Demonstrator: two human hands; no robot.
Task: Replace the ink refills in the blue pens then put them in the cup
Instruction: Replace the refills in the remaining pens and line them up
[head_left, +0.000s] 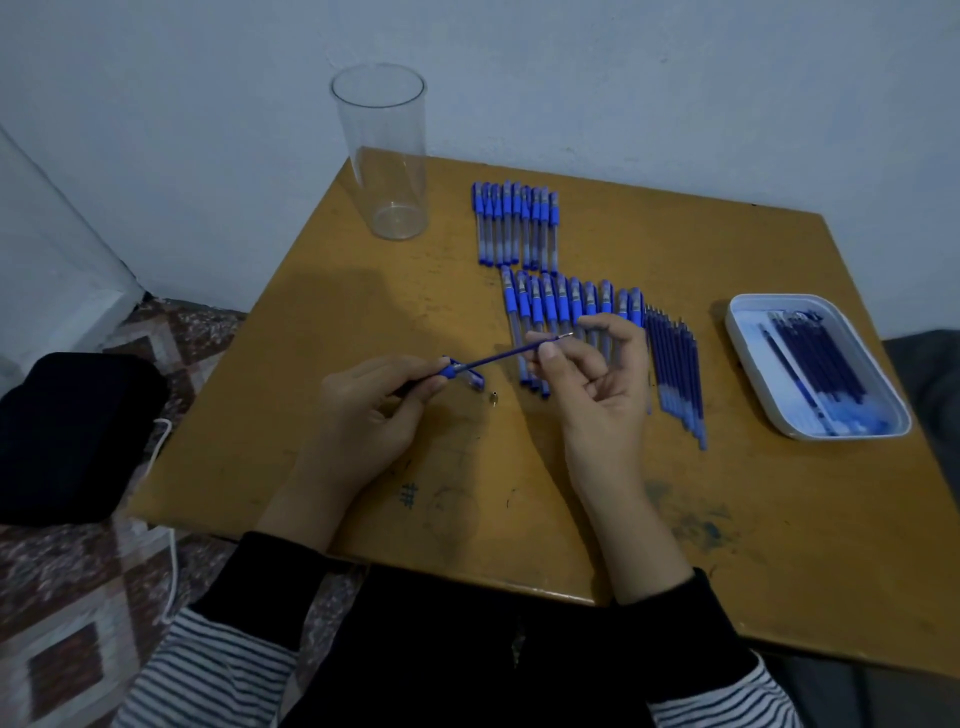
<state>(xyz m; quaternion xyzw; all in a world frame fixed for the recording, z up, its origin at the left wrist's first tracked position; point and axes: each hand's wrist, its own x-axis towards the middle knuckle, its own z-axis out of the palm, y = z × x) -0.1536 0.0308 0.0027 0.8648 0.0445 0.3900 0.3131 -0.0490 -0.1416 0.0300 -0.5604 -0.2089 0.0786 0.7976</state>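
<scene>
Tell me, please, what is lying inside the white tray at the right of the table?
The white tray holds a bunch of dark blue ink refills lying side by side. Whatever lies beneath them is covered, and their number is too blurred to tell.

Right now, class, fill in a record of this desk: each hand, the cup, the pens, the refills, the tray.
left hand: grips the pen barrel
right hand: pinches the refill sticking out of the barrel
cup: clear, upright, no pens inside
pens: two rows lying on the table
loose refills: one row beside the front pens
tray: white, holds dark refills
</scene>
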